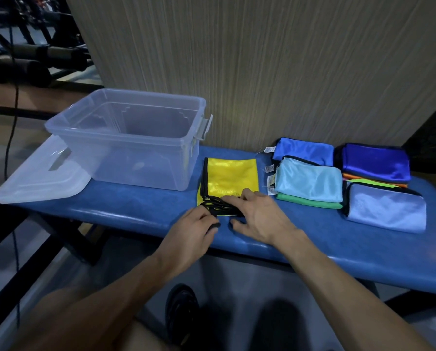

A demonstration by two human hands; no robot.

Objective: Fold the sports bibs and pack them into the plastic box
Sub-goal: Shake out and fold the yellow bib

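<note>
A folded yellow mesh bib with black trim (230, 182) lies on the blue padded worktop (140, 211), just right of the clear plastic box (125, 138). The left hand (195, 233) has a curled grip on the bib's black straps; the right hand (258, 215) rests open on its near edge. A translucent lid (42, 176) lies left of the box. Folded blue, pale blue, green and lilac bibs (310, 182) are stacked to the right. Wood-grain wall panel (262, 67) behind.

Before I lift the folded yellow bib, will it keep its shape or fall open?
The yellow bib is thin shiny mesh, so probably floppy and slippery; it may unfold unless supported underneath. It looks very light. Its black straps, bunched at the near edge under both hands, will likely dangle.
</note>
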